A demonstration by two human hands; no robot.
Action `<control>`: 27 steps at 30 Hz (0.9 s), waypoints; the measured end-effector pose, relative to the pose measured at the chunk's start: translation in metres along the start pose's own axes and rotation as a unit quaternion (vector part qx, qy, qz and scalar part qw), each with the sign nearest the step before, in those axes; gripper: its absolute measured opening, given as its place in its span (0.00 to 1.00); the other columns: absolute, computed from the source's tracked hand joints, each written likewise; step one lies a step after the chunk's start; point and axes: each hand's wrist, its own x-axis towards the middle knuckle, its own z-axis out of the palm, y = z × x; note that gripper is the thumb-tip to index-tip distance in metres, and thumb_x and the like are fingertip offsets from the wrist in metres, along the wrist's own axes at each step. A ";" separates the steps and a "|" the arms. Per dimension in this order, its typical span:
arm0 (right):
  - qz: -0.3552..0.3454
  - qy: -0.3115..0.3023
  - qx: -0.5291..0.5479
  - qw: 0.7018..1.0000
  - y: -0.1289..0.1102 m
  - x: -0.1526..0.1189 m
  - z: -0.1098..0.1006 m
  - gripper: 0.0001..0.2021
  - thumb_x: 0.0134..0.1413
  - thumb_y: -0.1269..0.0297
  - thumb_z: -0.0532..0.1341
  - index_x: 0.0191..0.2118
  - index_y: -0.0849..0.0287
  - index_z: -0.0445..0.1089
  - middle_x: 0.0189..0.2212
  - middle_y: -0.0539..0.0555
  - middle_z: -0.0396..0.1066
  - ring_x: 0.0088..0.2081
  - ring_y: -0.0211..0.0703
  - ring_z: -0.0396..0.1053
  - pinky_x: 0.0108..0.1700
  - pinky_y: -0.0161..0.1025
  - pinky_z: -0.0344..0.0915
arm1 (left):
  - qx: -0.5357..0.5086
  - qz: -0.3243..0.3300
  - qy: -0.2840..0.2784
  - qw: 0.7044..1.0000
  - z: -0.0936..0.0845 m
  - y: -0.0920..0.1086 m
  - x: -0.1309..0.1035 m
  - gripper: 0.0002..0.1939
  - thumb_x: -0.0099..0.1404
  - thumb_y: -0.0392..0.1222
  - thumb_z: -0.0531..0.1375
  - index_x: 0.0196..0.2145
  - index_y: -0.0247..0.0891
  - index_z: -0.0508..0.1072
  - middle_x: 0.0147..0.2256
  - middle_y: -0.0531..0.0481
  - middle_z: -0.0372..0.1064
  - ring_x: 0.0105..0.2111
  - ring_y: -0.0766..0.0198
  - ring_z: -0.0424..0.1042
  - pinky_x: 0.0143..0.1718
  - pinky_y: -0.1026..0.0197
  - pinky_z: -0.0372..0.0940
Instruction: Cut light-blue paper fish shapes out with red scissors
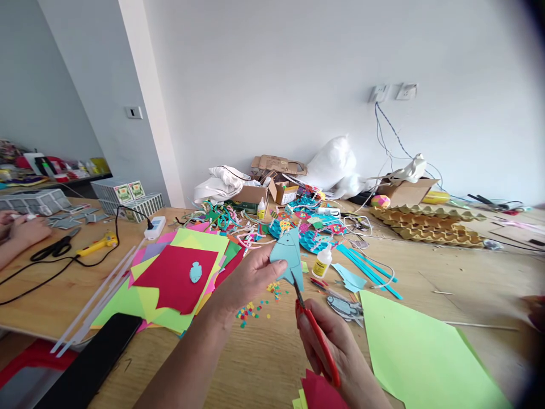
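1. Clamping blue paper piece (290,248) in left hand (260,274), thumb across the front face, with fish lines drawn on that face.
2. Gripping red-handled scissors (318,336) in right hand (334,332), nearer than the left hand and to its right, with blade tips at the lower part of the blue paper piece; blade gap too small to tell.
3. With both hands apart from each other, above the table (255,363).
4. Between left forearm and right hand: scattered colored bits (254,314).
5. Beyond right hand: glue bottle (322,261), upright.
6. Just right of right hand: fish cutout (343,308); farther right, light-green sheet (426,352).
7. Left of left hand: dark-red sheet (170,275) on layered colored paper (117,304), with small blue cutout (196,272) on top.
8. Well left of left hand: another person's hand (29,232).
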 end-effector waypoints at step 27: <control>-0.029 0.020 -0.097 0.995 -0.006 -0.002 -0.004 0.23 0.54 0.40 0.52 0.21 0.54 0.54 0.13 0.43 0.50 0.15 0.33 0.50 0.16 0.32 0.46 | -0.026 -0.025 0.038 0.999 0.005 0.003 0.002 0.11 0.60 0.47 0.56 0.27 0.36 0.67 0.24 0.56 0.59 0.26 0.69 0.57 0.30 0.65 0.55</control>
